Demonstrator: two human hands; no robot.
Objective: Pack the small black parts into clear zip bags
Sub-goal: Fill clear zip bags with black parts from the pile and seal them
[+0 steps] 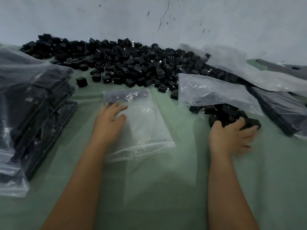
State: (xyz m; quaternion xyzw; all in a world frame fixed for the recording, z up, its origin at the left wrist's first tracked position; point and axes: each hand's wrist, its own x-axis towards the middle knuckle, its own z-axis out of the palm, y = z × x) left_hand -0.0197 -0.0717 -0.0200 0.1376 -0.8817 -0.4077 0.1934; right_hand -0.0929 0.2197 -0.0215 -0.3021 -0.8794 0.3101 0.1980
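Observation:
A clear zip bag (144,128) lies flat on the green surface in the middle, with a few black parts showing at its far end. My left hand (110,118) rests on the bag's left side, fingers spread and straight. To the right, my right hand (232,135) reaches into a small heap of black parts (224,112) and its fingers curl around several of them; the hand is blurred. A large pile of loose black parts (132,63) stretches along the wall behind.
Stacked filled bags (29,105) stand at the left. Another clear bag (214,92) lies over the small heap, and more plastic bags (249,70) and filled packs (282,110) sit at the right. A pale cracked wall (166,17) closes the back.

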